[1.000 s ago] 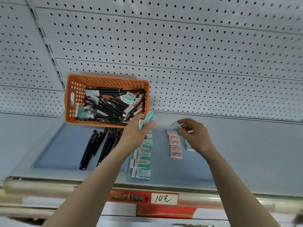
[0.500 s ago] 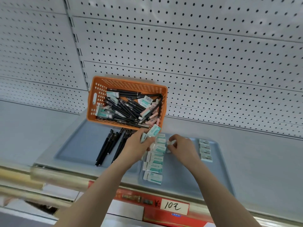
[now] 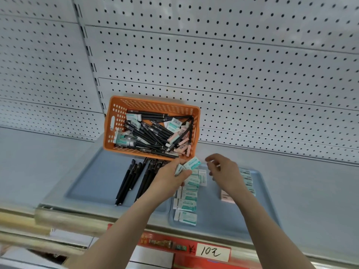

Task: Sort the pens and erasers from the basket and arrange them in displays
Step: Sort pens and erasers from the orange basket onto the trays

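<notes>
Presently a small stack of teal-and-white erasers (image 3: 190,164) is pinched between the thumb and fingers of the left hand (image 3: 171,178). It is held just in front of the orange basket (image 3: 113,121) and above the top of the teal column (image 3: 186,203) laid on the right tray (image 3: 213,218). The right hand (image 3: 226,171) hovers just beside the stack with fingers loosely curled — nothing can be made out in its grasp.

The step in hand is judged to be the passing of one eraser across and the setting of it down. This is best done if a single eraser is drawn off the stack by its short end, so that the others are not dragged loose. It should then be laid label-up, square with its row and touching its neighbour. The stack should be held low over the tray — a dropped piece would then land among its own kind, not among the black pens (image 3: 127,183) on the left tray (image 3: 91,183). Many pens and erasers are seen in the basket, so much sorting is left.
</notes>
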A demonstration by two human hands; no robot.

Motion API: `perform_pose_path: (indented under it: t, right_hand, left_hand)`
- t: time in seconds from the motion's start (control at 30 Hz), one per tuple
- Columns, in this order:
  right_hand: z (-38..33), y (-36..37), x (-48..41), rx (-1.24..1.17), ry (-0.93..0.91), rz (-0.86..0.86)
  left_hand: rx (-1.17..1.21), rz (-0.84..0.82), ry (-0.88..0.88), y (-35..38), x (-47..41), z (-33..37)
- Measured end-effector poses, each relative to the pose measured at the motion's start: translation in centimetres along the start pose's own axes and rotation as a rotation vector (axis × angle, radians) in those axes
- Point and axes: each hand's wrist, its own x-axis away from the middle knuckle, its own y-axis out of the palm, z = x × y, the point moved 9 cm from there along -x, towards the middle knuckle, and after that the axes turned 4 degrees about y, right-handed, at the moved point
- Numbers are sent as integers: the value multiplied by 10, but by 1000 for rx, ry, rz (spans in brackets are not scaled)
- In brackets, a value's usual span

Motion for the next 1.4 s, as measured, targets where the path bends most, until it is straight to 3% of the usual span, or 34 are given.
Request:
perform_pose_path:
  t: [0.13,0.23,0.33,0.43,0.57,0.73,0.87,0.97,1.07,1.2,1.33,1.4]
  right_hand:
    - [-26,-1,9,-436,-34,-200]
    - [-13,-16,5,-497,1,-97]
    - [12,-28,1,-313,53,-66]
    - [21,-6,8,12,3,-273]
    - [18,23,18,-11,-13,-385]
    - [12,21,18,108,-57,-291]
    - [-9,-1,13,-111,-58,-162]
    - [-32,-1,17,-393,-61,-251]
    - [-45,8,22,-433,-90,-362]
    - [-34,-1,18,-561,-31,-316]
    - [-3,-11,13,-707,128,-275]
    - [7,-14,14,-731,146,-284]
  left_hand:
    - [-39,-21,27,8,-3,7]
    - [-32,15,21,4,-3,14]
    - [77,82,-29,-10,-4,8]
    - [176,73,-101,-14,-2,-4]
    - [345,79,-202,-8,3,-12]
    - [395,2,-255,0,11,-10]
    - [194,-119,-111,3,22,3]
    - [192,-77,22,5,17,13]
    - [137,7,71,2,12,17]
    - [170,48,35,1,8,16]
    - [328,-38,-131,13,6,4]
    - [298,-71,-142,18,6,5]
